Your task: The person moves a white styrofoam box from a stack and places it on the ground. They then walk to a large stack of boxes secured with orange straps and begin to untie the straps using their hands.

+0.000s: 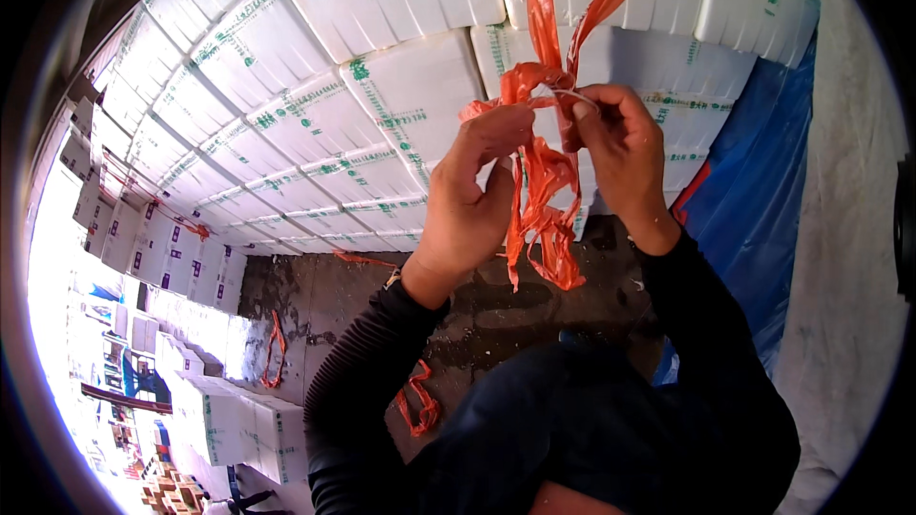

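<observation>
An orange plastic strap (549,181), crumpled and bunched into loops, hangs in front of a wall of stacked white foam boxes (405,86). Two lengths of it run up over the boxes and out at the top of the view. My left hand (477,181) is closed on the bunched strap, its fingertips partly hidden behind the hand. On the right side, my right hand (620,148) pinches the strap and a thin white strand (575,95) between thumb and forefinger. Loose ends of the strap dangle below both hands.
Loose orange strap pieces (417,401) lie on the dark wet floor (496,329). A blue plastic sheet (749,210) hangs at the right beside a pale grey cover (844,229). More white boxes (253,424) stand at lower left, and cartons (176,253) line the far left.
</observation>
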Tool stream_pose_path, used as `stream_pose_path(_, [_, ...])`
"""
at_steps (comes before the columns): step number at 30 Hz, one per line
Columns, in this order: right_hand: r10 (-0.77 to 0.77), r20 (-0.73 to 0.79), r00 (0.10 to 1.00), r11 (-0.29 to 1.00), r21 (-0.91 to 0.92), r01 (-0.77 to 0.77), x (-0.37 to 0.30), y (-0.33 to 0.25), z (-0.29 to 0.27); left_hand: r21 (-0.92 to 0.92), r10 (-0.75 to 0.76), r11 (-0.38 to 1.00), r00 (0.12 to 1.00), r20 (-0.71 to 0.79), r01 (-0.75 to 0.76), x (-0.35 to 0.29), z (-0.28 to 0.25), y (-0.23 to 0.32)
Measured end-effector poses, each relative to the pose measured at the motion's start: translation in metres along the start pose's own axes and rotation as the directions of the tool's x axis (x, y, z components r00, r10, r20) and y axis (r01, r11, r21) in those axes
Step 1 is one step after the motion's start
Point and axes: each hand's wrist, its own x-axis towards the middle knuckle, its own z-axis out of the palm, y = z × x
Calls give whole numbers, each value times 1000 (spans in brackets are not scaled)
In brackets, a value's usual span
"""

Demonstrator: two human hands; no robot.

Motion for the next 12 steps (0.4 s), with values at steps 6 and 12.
stream_pose_path(6, [331,26,943,868,384,-315,17,31,-40,-81,-239,969,968,-80,233,-41,-19,-40])
stream_pose_path(12, [375,97,922,844,376,-383,30,71,-47,-92,-595,801,803,-20,591,-106,-31,-92])
